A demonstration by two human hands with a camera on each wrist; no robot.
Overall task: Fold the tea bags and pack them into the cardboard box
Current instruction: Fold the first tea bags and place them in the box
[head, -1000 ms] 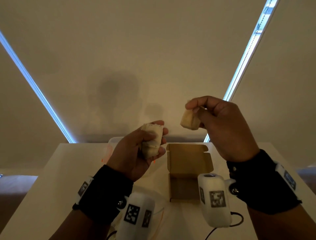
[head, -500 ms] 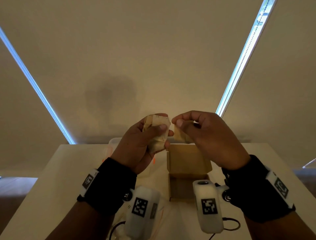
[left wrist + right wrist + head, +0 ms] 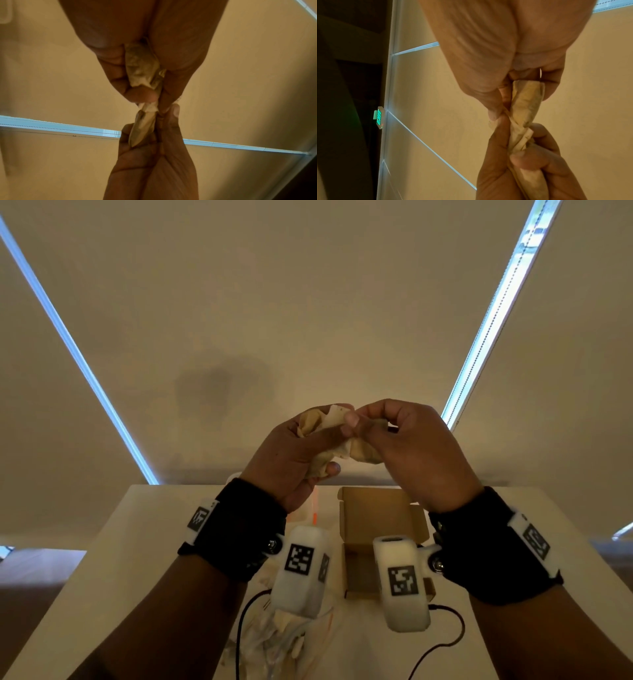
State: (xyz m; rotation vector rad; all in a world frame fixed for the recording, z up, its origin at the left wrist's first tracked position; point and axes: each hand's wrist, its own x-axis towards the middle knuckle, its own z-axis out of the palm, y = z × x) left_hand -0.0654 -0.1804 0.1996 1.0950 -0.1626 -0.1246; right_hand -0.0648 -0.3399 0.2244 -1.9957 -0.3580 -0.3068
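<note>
Both hands are raised above the far edge of the white worktop (image 3: 113, 546), meeting fingertip to fingertip in front of the beige wall. The left hand (image 3: 291, 455) curls its fingers and thumb round a crumpled tea bag (image 3: 317, 421), whose pale paper sticks out above the thumb and below the palm. The right hand (image 3: 407, 453) pinches a second tea bag (image 3: 364, 455) between thumb and forefinger, with the rest of that bag tucked under its curled fingers. The two bags touch where the hands meet; in the left wrist view the bags lie end to end between the two grips, and in the right wrist view their paper looks twisted together at the join. Below the hands, the cardboard box (image 3: 376, 515) sits open on the worktop, its lid flap standing up on the far side; what lies inside is hidden by the wrist cameras. A heap of pale loose paper (image 3: 274, 642) lies on the worktop near the left forearm.
</note>
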